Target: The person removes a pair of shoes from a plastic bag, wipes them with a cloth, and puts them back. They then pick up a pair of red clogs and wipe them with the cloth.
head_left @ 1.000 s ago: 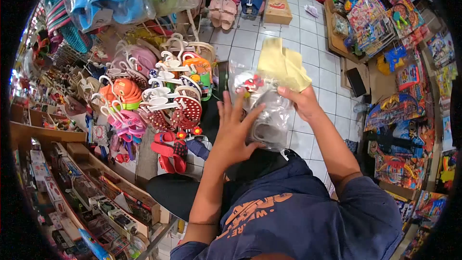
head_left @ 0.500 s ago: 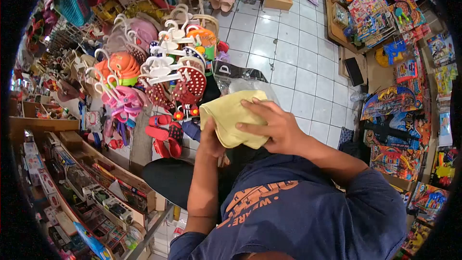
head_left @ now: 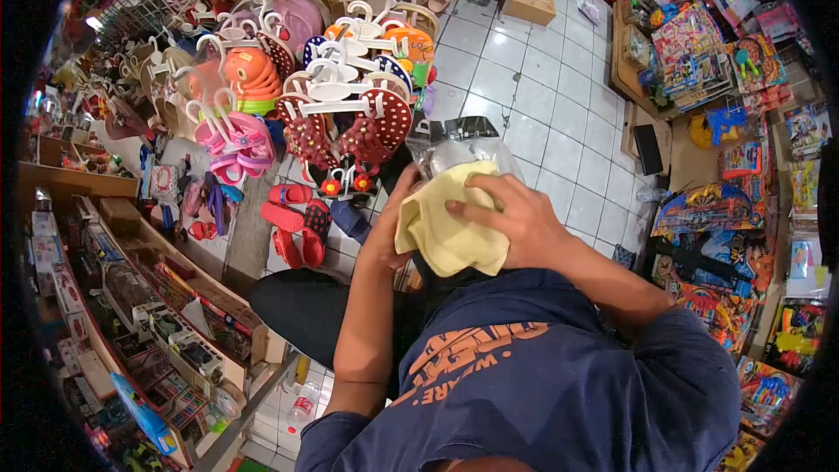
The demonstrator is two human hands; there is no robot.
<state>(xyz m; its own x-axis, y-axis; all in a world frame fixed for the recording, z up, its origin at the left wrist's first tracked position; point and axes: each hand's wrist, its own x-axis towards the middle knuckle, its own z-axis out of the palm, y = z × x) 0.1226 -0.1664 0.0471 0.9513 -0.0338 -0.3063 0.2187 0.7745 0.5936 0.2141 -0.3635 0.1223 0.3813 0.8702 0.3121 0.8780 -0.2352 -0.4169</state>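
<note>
A pale yellow cloth [head_left: 447,232] is bunched in front of my torso. My right hand [head_left: 524,220] lies over its right side, fingers curled and pressed into the folds. My left hand [head_left: 384,225] is at the cloth's left edge, its fingers curled around the near side of a clear plastic package [head_left: 468,150] with a black printed top. The package stands out just beyond the cloth, something whitish inside it. The cloth hides its lower part and some of my left fingertips.
Children's sandals on white hangers [head_left: 350,105] crowd the left front. Red slippers [head_left: 293,218] lie on the tiled floor [head_left: 559,114]. A low wooden display case [head_left: 166,297] runs along the left; packaged toys [head_left: 717,210] line the right. A dark phone [head_left: 648,149] lies at the right.
My left thumb, earlier in front of the cloth, has shifted, and its fingers now show at the cloth's upper left. The cloth is more crumpled. The whole view has turned slightly.
</note>
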